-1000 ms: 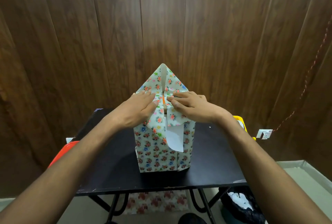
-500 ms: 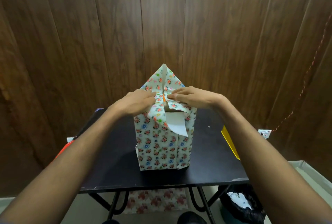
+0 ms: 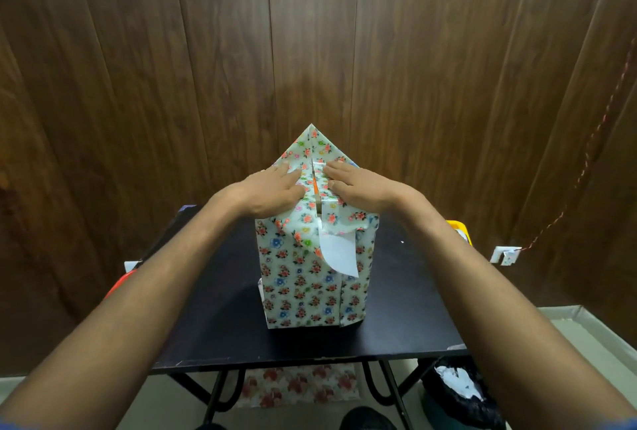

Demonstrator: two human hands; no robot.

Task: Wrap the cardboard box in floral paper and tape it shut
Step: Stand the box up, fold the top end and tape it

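Note:
The cardboard box (image 3: 306, 285) stands upright in the middle of the black table (image 3: 213, 336), covered in floral paper. Its top end is partly folded. A triangular paper flap (image 3: 312, 147) sticks up at the far side. A near flap (image 3: 339, 253) hangs down the front and shows its white underside. My left hand (image 3: 267, 193) lies flat on the left side flap on top of the box. My right hand (image 3: 360, 186) presses flat on the right side flap. A narrow gap between the two flaps shows a strip of orange and brown.
A yellow object (image 3: 458, 229) sits at the table's right edge, a red object (image 3: 122, 283) at its left edge. A sheet of floral paper (image 3: 300, 388) lies on the floor under the table, near a black bag (image 3: 458, 395). A wooden wall stands behind.
Both hands flattened out on the side flaps and slid slightly toward the far side of the box top. The near flap hangs lower on the front. The view shifted a little.

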